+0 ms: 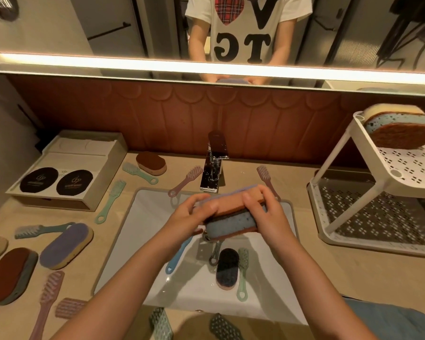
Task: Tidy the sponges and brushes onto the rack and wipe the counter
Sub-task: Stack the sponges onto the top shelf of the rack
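Above the white sink (142,241) I hold a stack of two oval sponges (231,217), an orange-topped one over a blue one. My left hand (194,214) grips the stack's left end and my right hand (263,212) grips its right end. The white two-tier rack (368,165) stands at the right with two stacked sponges (402,126) on its top shelf. A dark sponge (227,268), a blue brush (179,256) and a green brush (242,273) lie in the sink. More sponges (66,245) and brushes (111,201) are scattered on the beige counter (353,271) at the left.
A chrome faucet (214,163) rises behind the sink, with pink brushes (185,180) on either side. A cream box (66,170) with two black discs sits at the back left. A mirror spans the wall above. A blue cloth (388,320) lies at the lower right.
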Motion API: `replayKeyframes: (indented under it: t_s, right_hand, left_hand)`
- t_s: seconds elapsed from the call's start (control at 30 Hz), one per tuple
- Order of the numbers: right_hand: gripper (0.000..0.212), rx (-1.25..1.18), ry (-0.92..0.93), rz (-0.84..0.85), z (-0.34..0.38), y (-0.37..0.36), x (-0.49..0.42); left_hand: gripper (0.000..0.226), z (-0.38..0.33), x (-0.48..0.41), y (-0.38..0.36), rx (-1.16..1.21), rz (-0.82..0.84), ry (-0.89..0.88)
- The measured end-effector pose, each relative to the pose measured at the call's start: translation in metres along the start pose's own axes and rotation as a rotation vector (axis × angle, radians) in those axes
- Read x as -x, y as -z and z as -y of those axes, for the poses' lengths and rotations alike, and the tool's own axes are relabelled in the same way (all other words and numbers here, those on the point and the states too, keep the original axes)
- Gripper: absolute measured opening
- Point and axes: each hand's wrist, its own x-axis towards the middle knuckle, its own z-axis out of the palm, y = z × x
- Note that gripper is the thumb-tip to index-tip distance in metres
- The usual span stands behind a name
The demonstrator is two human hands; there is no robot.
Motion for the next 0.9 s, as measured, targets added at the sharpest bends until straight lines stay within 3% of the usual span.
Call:
replayKeyframes:
  t_s: [0.1, 0.2, 0.3, 0.43, 0.57, 0.77, 0.9]
  right_hand:
    - [0.015, -0.155, -0.107, -0.060, 0.001, -0.003, 0.001]
    - [0.018, -0.228, -0.182, -0.039, 0.002, -0.014, 0.008]
    - [0.021, -0.167, -0.225, 0.008, 0.003, -0.018, 0.012]
    - [0.015, -0.115, -0.240, 0.111, 0.011, -0.018, 0.012]
    - [0.028, -0.075, -0.161, -0.056, 0.010, -0.035, 0.011]
    - [0.027, 0.089, 0.127, -0.302, 0.017, -0.037, 0.016]
    - [0.024, 0.151, 0.252, -0.391, 0.024, -0.042, 0.013]
  left_hand:
    - [0.049, 0.002, 0.005, -0.008, 0.230, -0.006, 0.071]
    - [0.057, 0.001, 0.003, -0.019, 0.314, -0.010, 0.077]
    - [0.060, -0.003, 0.002, -0.019, 0.312, -0.130, 0.126]
    - [0.028, -0.004, 0.004, -0.021, 0.179, -0.264, 0.095]
    - [0.028, -0.007, 0.009, -0.032, 0.106, -0.419, -0.035]
    - [0.043, -0.024, 0.011, -0.043, 0.024, -0.356, -0.202]
    - [0.022, -0.034, 0.006, -0.046, -0.152, -0.473, -0.364]
